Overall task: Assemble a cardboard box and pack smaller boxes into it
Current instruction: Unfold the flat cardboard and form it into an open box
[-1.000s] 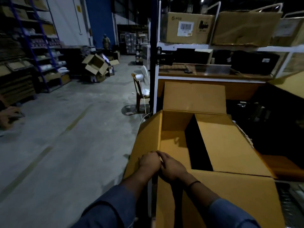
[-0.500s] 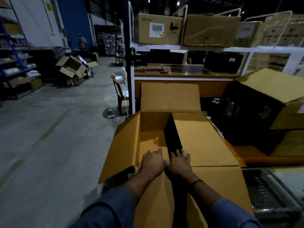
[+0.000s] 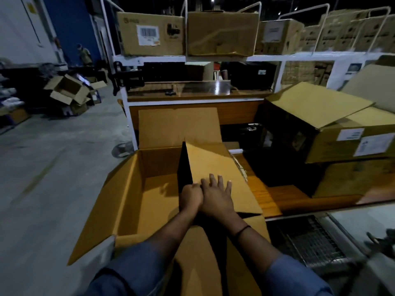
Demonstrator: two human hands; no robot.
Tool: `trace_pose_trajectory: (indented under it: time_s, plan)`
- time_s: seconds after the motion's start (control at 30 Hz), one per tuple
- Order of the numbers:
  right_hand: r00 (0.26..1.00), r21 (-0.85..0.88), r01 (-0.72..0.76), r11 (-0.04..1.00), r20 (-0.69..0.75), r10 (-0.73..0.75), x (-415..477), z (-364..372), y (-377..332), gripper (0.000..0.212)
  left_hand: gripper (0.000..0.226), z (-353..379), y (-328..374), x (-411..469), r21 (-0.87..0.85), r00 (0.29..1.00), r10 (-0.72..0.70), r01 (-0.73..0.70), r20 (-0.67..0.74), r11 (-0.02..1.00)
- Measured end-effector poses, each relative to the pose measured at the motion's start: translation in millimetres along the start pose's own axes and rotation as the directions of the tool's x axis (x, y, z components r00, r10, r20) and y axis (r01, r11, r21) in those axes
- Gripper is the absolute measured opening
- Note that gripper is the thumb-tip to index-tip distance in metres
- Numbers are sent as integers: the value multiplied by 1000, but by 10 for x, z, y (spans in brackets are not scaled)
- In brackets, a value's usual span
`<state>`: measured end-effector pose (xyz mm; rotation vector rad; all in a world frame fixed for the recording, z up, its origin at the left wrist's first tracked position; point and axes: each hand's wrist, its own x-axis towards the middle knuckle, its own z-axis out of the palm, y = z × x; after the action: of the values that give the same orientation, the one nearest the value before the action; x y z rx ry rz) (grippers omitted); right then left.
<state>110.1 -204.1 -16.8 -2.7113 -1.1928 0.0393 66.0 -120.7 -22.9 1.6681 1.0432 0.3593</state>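
Note:
A large brown cardboard box stands open in front of me, its left flap splayed outward and its far flap upright. Its right flap is folded inward over the opening. My right hand lies flat on that flap with fingers spread. My left hand sits beside it, touching it, fingers curled at the flap's left edge. The near flap hangs toward me under my forearms. The box's inside looks empty where it shows; the part under the right flap is hidden.
A wooden workbench runs to the right, with an open-topped carton on stacked cartons. Shelf above holds several cartons. A wire rack is at the lower right. Concrete floor to the left has discarded open boxes; a person stands far back.
My view has swung right and closer. Both hands have moved forward from the box's near edge onto the right flap, which now stands steeper over the opening.

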Motion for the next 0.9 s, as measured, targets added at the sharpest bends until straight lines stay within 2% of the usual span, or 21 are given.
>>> trace_pose_trajectory:
  time_s: [0.07,0.23,0.3,0.37,0.4,0.43,0.47,0.57,0.67,0.77,0.83,0.9]
  plan:
    - [994,26,-7,1000,-112,10,13,-257,104,74,42,75,277,-94,-102,998,53,-56,-31,993]
    - [911,-46,-2,999,-412,-18,92,-839,549,62,50,445,709,-118,-305,970,227,-191,84,933]
    - [875,-136,-52,989,-483,-20,88,-1020,774,66,46,639,806,-200,-272,951,270,-223,152,936]
    - [864,-306,-131,943,-502,-43,53,-1118,975,71,25,833,807,-302,-163,916,323,-290,237,943]
    - [861,-386,-171,907,-506,-53,34,-1134,1084,70,29,961,782,-334,-94,887,368,-356,280,930]
    - [859,-438,-208,875,-509,-50,23,-1127,1189,68,44,1088,736,-388,-20,856,402,-419,325,908]
    - [866,-468,-237,852,-498,-33,30,-1101,1303,65,53,1221,684,-412,25,844,411,-445,344,895]
    - [914,-489,-287,824,-396,84,24,-1026,1626,56,52,1620,578,-358,34,826,437,-479,355,877]
    - [950,-407,-287,867,-233,206,-25,-937,1905,60,64,2116,162,186,168,816,444,-529,371,832]
    - [960,-220,-278,935,-26,279,-30,-724,2093,54,65,2412,-245,641,410,803,388,-574,452,709]
    - [945,-54,-281,958,161,286,10,-498,2185,45,66,2349,-261,565,448,799,326,-567,506,691]
    - [931,184,-309,933,258,258,-8,-288,2214,39,67,2178,-105,283,456,806,299,-548,510,701]
